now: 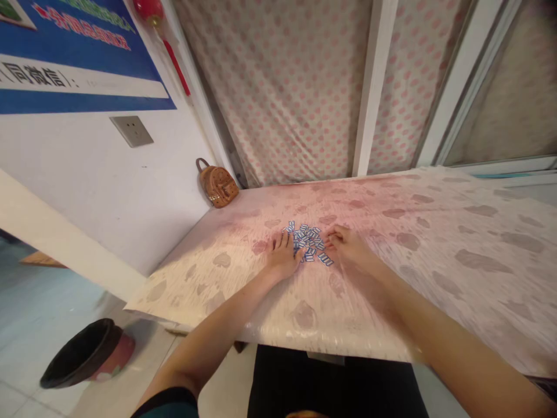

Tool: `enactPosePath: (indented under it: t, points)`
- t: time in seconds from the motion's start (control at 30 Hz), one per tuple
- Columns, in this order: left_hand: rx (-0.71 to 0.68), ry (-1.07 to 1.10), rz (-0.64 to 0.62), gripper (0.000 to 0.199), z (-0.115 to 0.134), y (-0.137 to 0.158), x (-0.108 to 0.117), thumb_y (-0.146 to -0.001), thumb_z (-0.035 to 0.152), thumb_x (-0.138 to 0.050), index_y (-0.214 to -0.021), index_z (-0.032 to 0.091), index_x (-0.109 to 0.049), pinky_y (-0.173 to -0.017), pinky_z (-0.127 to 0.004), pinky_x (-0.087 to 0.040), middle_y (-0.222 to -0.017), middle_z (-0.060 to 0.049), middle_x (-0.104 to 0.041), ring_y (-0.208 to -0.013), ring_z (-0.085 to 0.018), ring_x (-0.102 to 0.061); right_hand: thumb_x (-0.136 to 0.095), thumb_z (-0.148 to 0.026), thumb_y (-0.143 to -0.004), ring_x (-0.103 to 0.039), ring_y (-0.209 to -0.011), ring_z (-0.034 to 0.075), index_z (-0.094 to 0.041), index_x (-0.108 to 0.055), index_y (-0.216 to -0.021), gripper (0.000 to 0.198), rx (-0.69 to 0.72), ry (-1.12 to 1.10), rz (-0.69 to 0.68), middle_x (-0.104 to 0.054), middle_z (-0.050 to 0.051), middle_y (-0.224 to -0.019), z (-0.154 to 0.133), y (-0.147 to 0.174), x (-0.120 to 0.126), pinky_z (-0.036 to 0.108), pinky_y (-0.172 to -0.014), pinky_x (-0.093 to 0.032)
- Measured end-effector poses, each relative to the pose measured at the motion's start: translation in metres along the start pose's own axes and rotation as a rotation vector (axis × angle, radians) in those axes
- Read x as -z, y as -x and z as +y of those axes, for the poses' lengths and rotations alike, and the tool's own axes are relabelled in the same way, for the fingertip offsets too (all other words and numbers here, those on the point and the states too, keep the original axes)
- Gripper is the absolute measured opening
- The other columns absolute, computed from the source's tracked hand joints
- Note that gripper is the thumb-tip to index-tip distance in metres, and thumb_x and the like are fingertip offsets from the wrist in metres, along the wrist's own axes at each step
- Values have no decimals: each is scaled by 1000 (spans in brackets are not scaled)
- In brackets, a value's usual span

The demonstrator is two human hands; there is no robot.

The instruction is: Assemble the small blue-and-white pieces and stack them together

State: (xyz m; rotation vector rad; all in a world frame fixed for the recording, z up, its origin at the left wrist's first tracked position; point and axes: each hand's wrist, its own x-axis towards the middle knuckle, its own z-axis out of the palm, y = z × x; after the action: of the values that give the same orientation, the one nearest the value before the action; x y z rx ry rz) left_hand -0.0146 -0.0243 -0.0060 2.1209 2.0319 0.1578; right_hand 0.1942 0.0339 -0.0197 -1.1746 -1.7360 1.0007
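Many small blue-and-white pieces lie heaped on the patterned tablecloth, with the left hand flat, fingers spread, at their nine-o'clock edge. At three o'clock the right hand curls its fingers narrowly; whether they pinch a piece I cannot tell. A brown bag sits at ten o'clock.

Pieces — details too small, poster — cropped

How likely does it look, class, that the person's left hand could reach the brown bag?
Probably yes: only patterned tablecloth shows between the left hand, at the small pieces, and the brown bag, though distance is hard to judge.
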Motion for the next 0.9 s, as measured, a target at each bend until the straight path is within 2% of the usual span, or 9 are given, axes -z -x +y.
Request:
enactPosePath:
  t: [0.07,0.13,0.2,0.27,0.37,0.5,0.67,0.8,0.9]
  points:
    - [6,-2,62,73,3,-2,1,-99,59,-20,-158,16,-26,-124,-54,-10,-166,-12,-16,-154,-33,-10,-44,-13,-91,-71,-75,17,-20,-61,-88,18,82,10,94,-71,4,-83,-2,1,4,28,-72,-55]
    - [-69,15,146,64,10,-5,4,-101,55,-26,-152,20,-39,-123,-52,-19,-162,-11,-31,-152,-32,-22,-45,-18,-91,-69,-73,18,-21,-61,-89,17,123,37,184,-70,4,-80,-5,3,8,29,-72,-54]
    - [-160,45,224,50,19,-12,8,-99,51,-39,-135,22,-59,-117,-45,-33,-146,-11,-53,-141,-30,-40,-44,-21,-90,-67,-70,18,-21,-63,-91,18,133,53,232,-70,4,-79,-6,6,11,29,-70,-53]
    - [-187,73,246,37,31,-21,11,-91,50,-57,-111,22,-71,-105,-40,-44,-123,-11,-66,-123,-29,-55,-44,-21,-89,-66,-68,18,-20,-63,-92,19,140,66,240,-69,4,-78,-6,8,12,29,-67,-51]
    - [-147,94,205,33,46,-34,10,-76,52,-73,-87,21,-73,-94,-39,-49,-105,-11,-69,-109,-31,-60,-45,-21,-87,-64,-64,17,-21,-64,-91,19,145,96,247,-69,3,-75,-3,8,12,28,-63,-49]
    - [-113,165,168,30,49,-44,0,-73,52,-76,-77,22,-73,-90,-39,-49,-95,-10,-71,-105,-32,-62,-46,-19,-87,-66,-68,18,-21,-64,-89,19,131,200,258,-69,3,-76,4,6,10,28,-63,-45]
    - [-203,302,167,23,38,-45,-6,-74,45,-77,-75,22,-72,-91,-35,-47,-87,-5,-72,-96,-25,-64,-52,-11,-82,-67,-75,19,-18,-65,-86,16,60,338,158,-72,6,-83,11,2,3,28,-67,-45]
    - [-204,315,213,35,32,-44,-6,-68,47,-82,-88,20,-72,-89,-37,-48,-94,-8,-71,-98,-27,-63,-57,-9,-81,-67,-79,19,-16,-67,-84,13,67,445,81,-71,8,-87,13,1,-2,27,-72,-47]
    - [-200,314,213,32,31,-43,-6,-69,47,-82,-84,20,-73,-88,-36,-49,-92,-8,-70,-98,-27,-63,-57,-8,-82,-65,-83,19,-15,-69,-89,16,84,520,67,-69,10,-92,16,0,-3,26,-76,-47]
